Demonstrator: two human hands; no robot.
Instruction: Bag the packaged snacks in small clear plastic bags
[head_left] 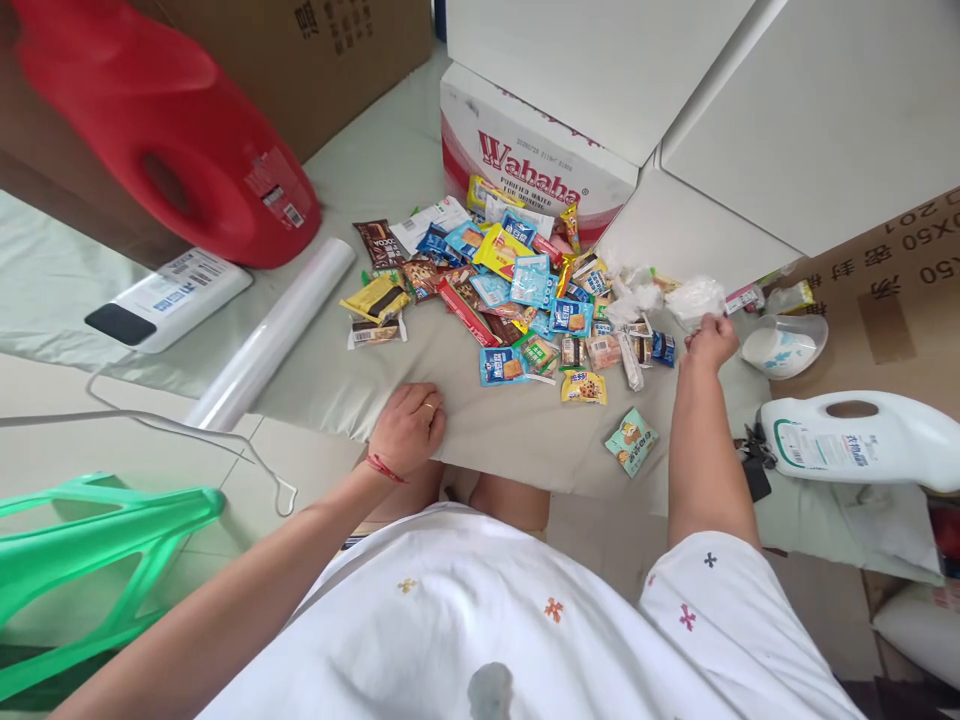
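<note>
A heap of small snack packets [525,290] lies on a pale cloth [495,420] spread on the floor. My left hand [409,427] rests on the cloth's near edge with its fingers curled under, gripping the fabric. My right hand [710,340] reaches to the heap's right side and pinches a crumpled clear plastic bag [696,298]. A green packet [631,441] lies alone near my right forearm. A yellow cookie packet [583,387] sits at the heap's near edge.
A red jug [169,125] and a white jug [855,440] lie on their sides at left and right. A roll of clear film [274,335], a white device [169,298], a Wahaha carton [525,165], a clear bowl [784,347] and a green plastic stool [90,550] surround the cloth.
</note>
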